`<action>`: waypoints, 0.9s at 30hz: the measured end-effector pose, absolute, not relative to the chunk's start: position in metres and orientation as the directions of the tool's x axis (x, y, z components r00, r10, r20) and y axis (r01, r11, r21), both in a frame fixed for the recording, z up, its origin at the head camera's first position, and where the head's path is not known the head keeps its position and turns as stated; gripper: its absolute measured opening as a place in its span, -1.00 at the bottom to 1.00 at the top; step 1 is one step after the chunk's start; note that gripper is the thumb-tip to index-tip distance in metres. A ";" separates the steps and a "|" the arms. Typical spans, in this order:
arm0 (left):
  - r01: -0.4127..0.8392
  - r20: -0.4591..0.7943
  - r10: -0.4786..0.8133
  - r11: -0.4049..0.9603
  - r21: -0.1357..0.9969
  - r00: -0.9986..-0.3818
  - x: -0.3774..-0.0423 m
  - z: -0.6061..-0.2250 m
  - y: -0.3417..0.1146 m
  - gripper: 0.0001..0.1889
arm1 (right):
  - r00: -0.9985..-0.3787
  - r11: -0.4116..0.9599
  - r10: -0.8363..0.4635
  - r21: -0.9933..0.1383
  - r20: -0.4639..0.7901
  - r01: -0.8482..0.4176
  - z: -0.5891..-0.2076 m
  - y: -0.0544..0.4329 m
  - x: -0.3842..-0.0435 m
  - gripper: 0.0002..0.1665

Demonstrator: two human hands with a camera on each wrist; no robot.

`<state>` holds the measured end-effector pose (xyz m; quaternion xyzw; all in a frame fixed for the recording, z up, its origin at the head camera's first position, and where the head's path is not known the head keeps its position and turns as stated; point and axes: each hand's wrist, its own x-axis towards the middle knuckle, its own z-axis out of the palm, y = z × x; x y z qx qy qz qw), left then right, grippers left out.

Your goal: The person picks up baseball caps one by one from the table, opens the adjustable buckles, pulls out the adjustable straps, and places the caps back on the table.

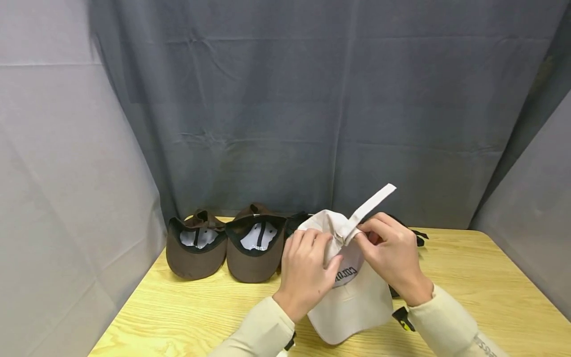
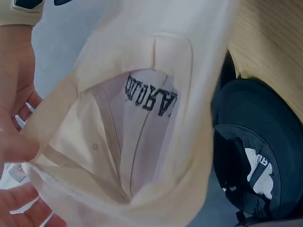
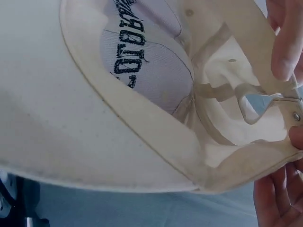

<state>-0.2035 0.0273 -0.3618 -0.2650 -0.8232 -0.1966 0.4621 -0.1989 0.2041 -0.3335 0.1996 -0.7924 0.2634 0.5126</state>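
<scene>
A cream baseball cap [image 1: 357, 310] hangs between my two hands, its brim pointing down toward me. Dark stitched lettering [image 2: 150, 99] shows inside its front in the left wrist view. My left hand [image 1: 308, 275] pinches the cap's back edge between thumb and fingers. On the other side, my right hand [image 1: 394, 255] pinches the base of the back strap [image 1: 373, 204], whose free end sticks up to the right. A metal eyelet [image 3: 296, 116] sits close to the fingers at the strap opening in the right wrist view. The buckle is mostly hidden by fingers.
Two dark brown caps [image 1: 196, 260] lie underside up on the wooden table [image 1: 178, 312] at the left. Black caps [image 2: 262, 106] lie partly hidden behind the cream one. A grey curtain [image 1: 267, 114] hangs behind, with pale cloth walls [image 1: 53, 173] at both sides.
</scene>
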 end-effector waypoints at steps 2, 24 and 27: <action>0.625 0.876 0.248 0.777 0.075 -0.413 -0.205 -0.362 0.028 -0.71 | -0.376 0.782 -0.049 -0.199 0.925 -0.591 -0.336 0.205 -0.200 -0.85; 0.632 0.953 0.193 0.775 -0.004 -0.232 -0.206 -0.351 0.026 -0.95 | -0.077 0.739 -0.244 0.134 0.967 -0.661 -0.344 0.198 -0.205 -0.82; 0.633 0.953 0.195 0.774 -0.006 -0.231 -0.205 -0.351 0.026 -0.95 | -0.065 0.736 -0.248 0.145 0.967 -0.661 -0.344 0.197 -0.205 -0.83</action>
